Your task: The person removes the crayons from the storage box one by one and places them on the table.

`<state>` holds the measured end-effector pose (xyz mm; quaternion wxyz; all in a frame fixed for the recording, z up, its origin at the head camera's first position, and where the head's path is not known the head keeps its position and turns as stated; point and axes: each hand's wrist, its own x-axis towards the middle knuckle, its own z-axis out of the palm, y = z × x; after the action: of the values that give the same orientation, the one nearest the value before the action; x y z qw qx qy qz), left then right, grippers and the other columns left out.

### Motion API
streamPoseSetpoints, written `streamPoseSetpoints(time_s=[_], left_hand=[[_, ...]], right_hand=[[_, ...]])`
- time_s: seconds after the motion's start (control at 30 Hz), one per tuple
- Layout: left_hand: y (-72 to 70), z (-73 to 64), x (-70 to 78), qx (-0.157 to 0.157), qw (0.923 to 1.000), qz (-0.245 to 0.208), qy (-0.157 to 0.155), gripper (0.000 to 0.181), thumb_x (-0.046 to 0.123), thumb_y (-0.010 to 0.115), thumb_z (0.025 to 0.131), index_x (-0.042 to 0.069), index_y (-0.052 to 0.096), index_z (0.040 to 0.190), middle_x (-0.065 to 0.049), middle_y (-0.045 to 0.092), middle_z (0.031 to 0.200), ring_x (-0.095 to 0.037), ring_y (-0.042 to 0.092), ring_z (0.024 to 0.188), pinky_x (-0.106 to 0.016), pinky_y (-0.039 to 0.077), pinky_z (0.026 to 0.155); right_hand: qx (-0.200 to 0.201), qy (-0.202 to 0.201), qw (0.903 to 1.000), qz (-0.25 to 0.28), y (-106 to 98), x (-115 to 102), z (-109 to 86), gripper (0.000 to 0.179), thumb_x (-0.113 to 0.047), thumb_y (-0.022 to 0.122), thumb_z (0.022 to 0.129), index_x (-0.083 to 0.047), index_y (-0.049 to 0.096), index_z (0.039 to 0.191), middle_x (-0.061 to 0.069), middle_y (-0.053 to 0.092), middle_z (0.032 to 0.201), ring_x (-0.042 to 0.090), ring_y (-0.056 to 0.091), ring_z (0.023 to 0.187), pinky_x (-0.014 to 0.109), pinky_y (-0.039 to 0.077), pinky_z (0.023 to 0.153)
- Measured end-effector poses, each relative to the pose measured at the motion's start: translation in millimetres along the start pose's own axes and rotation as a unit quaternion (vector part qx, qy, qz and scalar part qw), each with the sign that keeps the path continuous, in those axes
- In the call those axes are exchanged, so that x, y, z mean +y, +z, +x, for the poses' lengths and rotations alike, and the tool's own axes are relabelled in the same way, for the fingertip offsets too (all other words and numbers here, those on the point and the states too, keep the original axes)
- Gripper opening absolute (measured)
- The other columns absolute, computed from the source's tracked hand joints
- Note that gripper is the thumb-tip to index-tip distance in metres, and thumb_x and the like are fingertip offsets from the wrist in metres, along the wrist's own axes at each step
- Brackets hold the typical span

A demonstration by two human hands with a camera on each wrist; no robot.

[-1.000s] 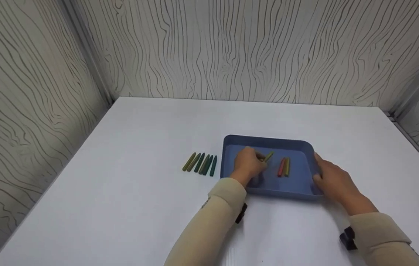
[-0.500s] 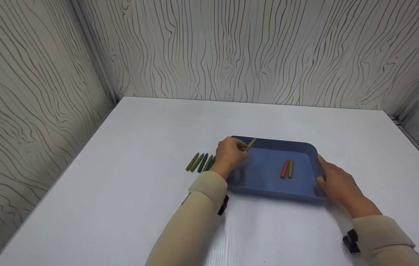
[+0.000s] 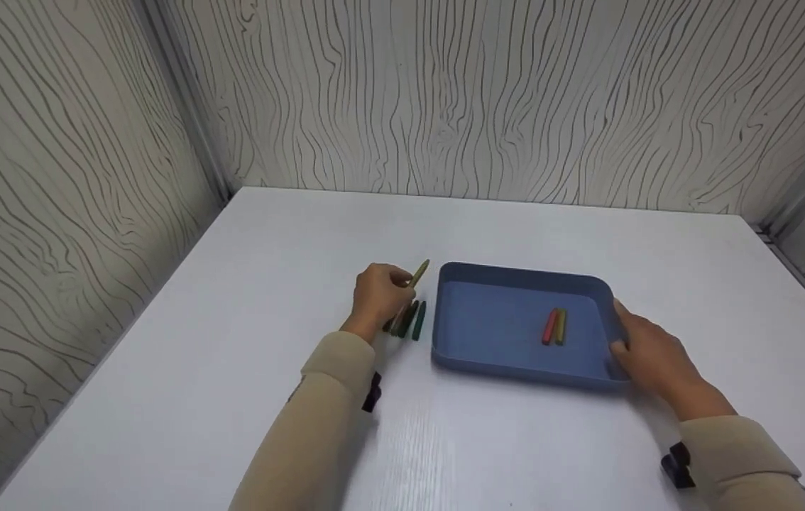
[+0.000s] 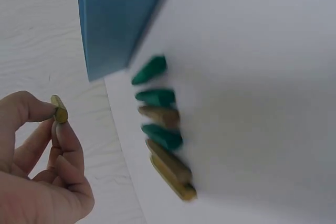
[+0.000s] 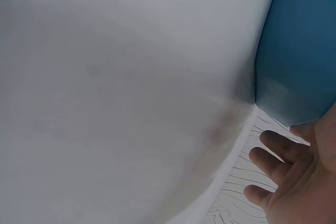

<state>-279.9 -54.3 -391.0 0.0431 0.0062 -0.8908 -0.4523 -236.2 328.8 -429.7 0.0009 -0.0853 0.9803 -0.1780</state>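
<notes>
My left hand point(image 3: 378, 294) pinches an olive-yellow crayon point(image 3: 419, 272) between thumb and fingers, its tip pointing up and away. It hangs over a row of several crayons point(image 3: 419, 321) on the table, left of the blue tray point(image 3: 477, 365). The left wrist view shows this row as green crayons point(image 4: 156, 97) mixed with brownish and yellow crayons point(image 4: 172, 174). My right hand point(image 3: 651, 355) holds the tray's right wall, thumb at the rim; its lower fingers point(image 5: 270, 163) stay off the wall. Inside the tray, a red crayon point(image 3: 550, 326) lies beside a yellow crayon point(image 3: 561, 326).
The white table point(image 3: 232, 397) ends at the back against a wood-grain patterned panel point(image 3: 488, 99). A similar panel point(image 3: 55, 213) rises at the left side. Dark wrist devices point(image 3: 678, 465) sit at the sleeve cuffs.
My left hand has moved left with its olive-yellow crayon, out of the tray and over the row of crayons. My right hand keeps its place on the tray.
</notes>
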Motion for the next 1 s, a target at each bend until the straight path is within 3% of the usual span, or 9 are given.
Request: streamPoseSetpoints(time_s=[0.27, 0.53, 0.8, 1.0], left_hand=[[-20.8, -1.5, -30.7, 0.019, 0.9989, 0.007, -0.043, 0.023, 0.006, 0.069, 0.082, 0.002, 0.072, 0.104, -0.008, 0.066, 0.093, -0.021, 0.062, 0.086, -0.033, 0.052, 0.072], [-26.5, -4.5, -53.8, 0.018, 0.9976, 0.009, -0.067, 0.023, 0.005, 0.068, 0.082, 0.0, 0.071, 0.104, -0.01, 0.065, 0.096, -0.023, 0.061, 0.091, -0.036, 0.05, 0.08], [-30.6, -4.5, -66.2, 0.01, 0.9944, 0.011, -0.105, 0.025, 0.007, 0.071, 0.08, -0.001, 0.07, 0.103, -0.011, 0.064, 0.097, -0.025, 0.059, 0.093, -0.037, 0.049, 0.082], [-30.6, -5.2, -69.7, 0.004, 0.9947, 0.028, -0.099, 0.019, 0.004, 0.067, 0.08, -0.002, 0.072, 0.098, -0.012, 0.066, 0.096, -0.028, 0.061, 0.095, -0.037, 0.05, 0.081]], right_hand=[[0.0, -0.001, 1.0, -0.002, -0.2, 1.9, -0.6, 0.064, -0.013, 0.047, 0.094, 0.01, 0.018, 0.146, 0.039, 0.033, 0.138, 0.055, 0.03, 0.125, 0.063, 0.024, 0.099], [-0.004, 0.0, 1.0, 0.001, -1.3, 0.9, -0.4, 0.064, -0.012, 0.045, 0.093, 0.01, 0.018, 0.146, 0.039, 0.031, 0.138, 0.055, 0.029, 0.126, 0.063, 0.023, 0.1], [-0.006, 0.004, 1.0, 0.0, -0.7, 0.7, 0.4, 0.064, -0.012, 0.045, 0.093, 0.01, 0.017, 0.146, 0.039, 0.031, 0.139, 0.055, 0.028, 0.126, 0.063, 0.023, 0.1], [-0.005, 0.002, 1.0, 0.003, -0.7, 0.0, 0.1, 0.064, -0.012, 0.045, 0.093, 0.009, 0.017, 0.147, 0.038, 0.032, 0.139, 0.054, 0.029, 0.126, 0.063, 0.023, 0.1]])
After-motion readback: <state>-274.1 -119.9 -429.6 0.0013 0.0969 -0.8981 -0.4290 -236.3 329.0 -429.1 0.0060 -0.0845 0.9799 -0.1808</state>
